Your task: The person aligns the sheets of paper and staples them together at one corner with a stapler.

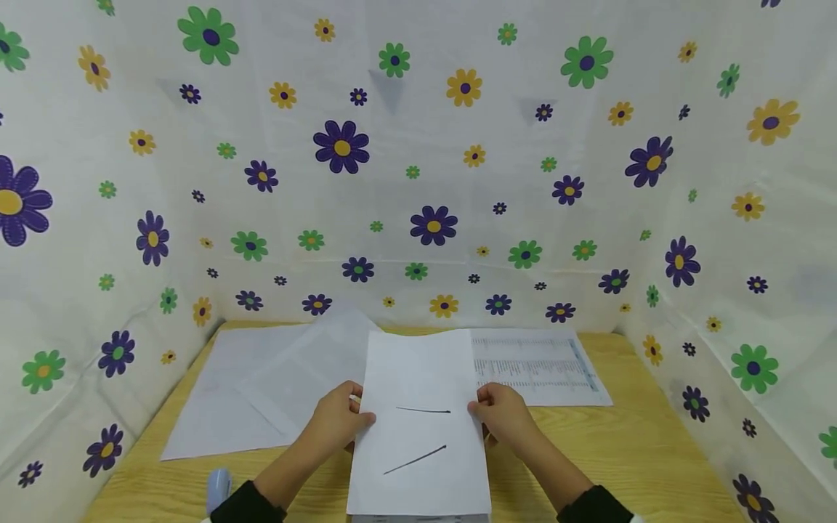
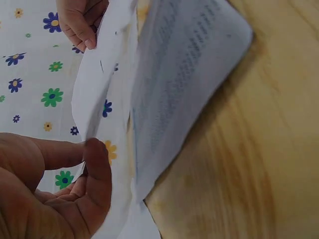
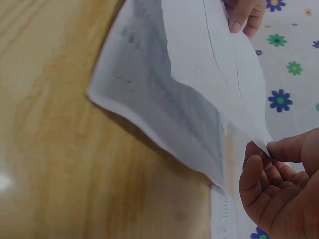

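Note:
A white sheet of paper with two dark drawn lines is held up off the table in the head view. My left hand pinches its left edge between thumb and fingers. At the opposite edge, my right hand pinches the paper the same way. Below it, a printed sheet shows in the left wrist view, lying near the table; the right wrist view shows this printed sheet under the raised paper. Its contents are too blurred to read.
Blank white sheets overlap on the left of the wooden table. Another printed sheet lies at the back right. A light blue object, partly cut off, stands by my left forearm. A flowered cloth surrounds the table on three sides.

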Available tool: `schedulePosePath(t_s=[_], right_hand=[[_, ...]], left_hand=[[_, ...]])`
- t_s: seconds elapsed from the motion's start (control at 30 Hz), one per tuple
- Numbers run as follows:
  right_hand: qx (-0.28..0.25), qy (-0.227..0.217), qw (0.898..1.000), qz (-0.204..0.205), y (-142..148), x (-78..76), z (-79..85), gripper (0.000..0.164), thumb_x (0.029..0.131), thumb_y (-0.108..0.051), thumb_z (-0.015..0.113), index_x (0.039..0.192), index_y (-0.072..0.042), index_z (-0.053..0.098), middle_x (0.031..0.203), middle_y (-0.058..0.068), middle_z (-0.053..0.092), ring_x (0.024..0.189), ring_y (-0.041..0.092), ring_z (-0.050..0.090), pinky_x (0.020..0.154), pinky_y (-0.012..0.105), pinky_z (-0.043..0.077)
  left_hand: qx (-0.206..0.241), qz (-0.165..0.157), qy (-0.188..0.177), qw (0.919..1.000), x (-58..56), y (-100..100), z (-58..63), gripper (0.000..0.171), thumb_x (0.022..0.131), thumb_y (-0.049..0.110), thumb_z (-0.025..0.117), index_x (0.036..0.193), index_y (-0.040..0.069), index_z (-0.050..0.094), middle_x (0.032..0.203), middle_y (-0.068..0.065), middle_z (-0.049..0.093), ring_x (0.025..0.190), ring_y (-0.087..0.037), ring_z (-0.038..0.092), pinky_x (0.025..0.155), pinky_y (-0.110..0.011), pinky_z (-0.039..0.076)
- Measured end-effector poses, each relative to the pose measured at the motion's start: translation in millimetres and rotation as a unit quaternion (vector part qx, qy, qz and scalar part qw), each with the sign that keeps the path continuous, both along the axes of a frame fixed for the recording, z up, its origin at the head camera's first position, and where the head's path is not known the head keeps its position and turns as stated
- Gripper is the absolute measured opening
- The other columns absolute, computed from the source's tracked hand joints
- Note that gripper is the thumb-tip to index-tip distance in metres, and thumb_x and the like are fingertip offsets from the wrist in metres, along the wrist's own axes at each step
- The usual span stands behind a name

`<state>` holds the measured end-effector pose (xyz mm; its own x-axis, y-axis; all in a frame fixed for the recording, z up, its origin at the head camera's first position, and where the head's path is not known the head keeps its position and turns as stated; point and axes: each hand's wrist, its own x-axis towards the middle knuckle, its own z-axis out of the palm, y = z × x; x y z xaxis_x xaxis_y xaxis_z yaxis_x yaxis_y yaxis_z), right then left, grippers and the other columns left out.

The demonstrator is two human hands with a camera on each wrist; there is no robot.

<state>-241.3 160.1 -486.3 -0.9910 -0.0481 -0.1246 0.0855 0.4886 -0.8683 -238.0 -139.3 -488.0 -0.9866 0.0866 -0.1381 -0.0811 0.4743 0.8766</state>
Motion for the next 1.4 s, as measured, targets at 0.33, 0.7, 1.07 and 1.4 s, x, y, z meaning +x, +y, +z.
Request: schedulePosePath(t_s=[0.33, 0.7, 1.07, 1.4], right_hand=[[0.094, 0.027, 0.995, 0.001, 1.7, -1.2, -15.1, 0.013, 0.093, -0.012, 0.071, 0.094, -0.003, 0.062, 0.074, 0.004, 0.058, 0.056, 0.016, 0.054, 0.047, 0.027, 0.044], [0.198, 0.036, 0.979, -0.002, -3.3, -4.8, -27.3, 0.017, 0.089, -0.019, 0.076, 0.086, -0.009, 0.062, 0.074, 0.000, 0.061, 0.064, 0.015, 0.055, 0.055, 0.029, 0.044], [0.245, 0.040, 0.969, -0.005, -8.8, 0.4, -30.2, 0.021, 0.087, -0.022, 0.077, 0.085, -0.010, 0.060, 0.070, -0.001, 0.058, 0.063, 0.015, 0.052, 0.055, 0.030, 0.040], [0.243, 0.036, 0.969, -0.028, -11.3, 3.1, -26.4, 0.027, 0.088, -0.024, 0.077, 0.100, -0.004, 0.066, 0.088, 0.005, 0.069, 0.072, 0.017, 0.058, 0.061, 0.033, 0.048]], left_hand=[[-0.050, -0.046, 0.008, 0.9977, -1.2, 1.7, -15.9, 0.029, 0.092, 0.006, 0.071, 0.115, -0.004, 0.056, 0.072, -0.008, 0.067, 0.047, -0.019, 0.061, 0.045, -0.032, 0.053], [-0.173, -0.030, 0.025, 0.9841, -5.3, 6.9, -26.6, 0.026, 0.086, 0.011, 0.078, 0.102, -0.002, 0.060, 0.082, -0.007, 0.065, 0.065, -0.018, 0.060, 0.052, -0.030, 0.049], [-0.252, -0.014, 0.042, 0.9666, 0.7, 8.8, -30.3, 0.024, 0.085, 0.011, 0.077, 0.098, -0.004, 0.063, 0.081, -0.007, 0.065, 0.066, -0.019, 0.056, 0.054, -0.031, 0.046], [-0.285, -0.004, 0.046, 0.9575, 5.8, 7.8, -25.1, 0.028, 0.090, 0.018, 0.074, 0.096, -0.005, 0.060, 0.077, -0.008, 0.061, 0.066, -0.019, 0.055, 0.055, -0.032, 0.046]])
